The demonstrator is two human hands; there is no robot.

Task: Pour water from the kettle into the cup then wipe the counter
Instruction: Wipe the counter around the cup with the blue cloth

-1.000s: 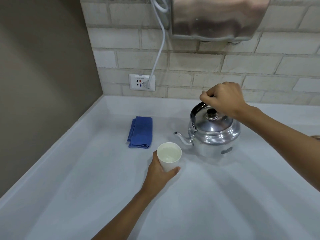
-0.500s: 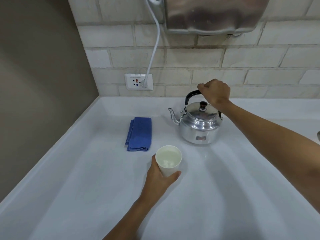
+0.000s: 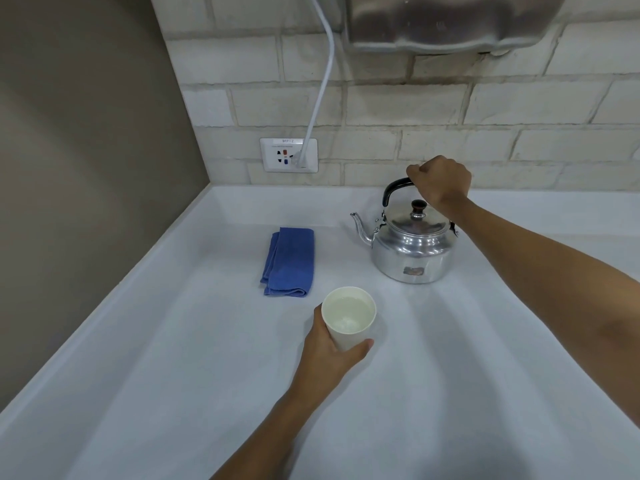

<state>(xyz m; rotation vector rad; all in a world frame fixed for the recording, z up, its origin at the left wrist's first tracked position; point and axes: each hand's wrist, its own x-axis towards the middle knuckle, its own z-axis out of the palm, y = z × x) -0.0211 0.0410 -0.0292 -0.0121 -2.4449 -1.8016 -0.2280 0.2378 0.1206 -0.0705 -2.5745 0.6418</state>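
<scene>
A shiny metal kettle with a black handle stands upright on the white counter, spout pointing left. My right hand is closed around the top of its handle. In front of it a white cup holds water, and my left hand wraps around its side. A folded blue cloth lies flat to the left of the kettle, behind the cup, touched by neither hand.
A brick wall runs along the back with a wall socket and a white cable plugged into it. A steel dispenser hangs above the kettle. A brown wall borders the counter on the left.
The kettle has gone back from beside the cup to the rear of the counter and now stands upright there. My left hand and the cup have stayed put.
</scene>
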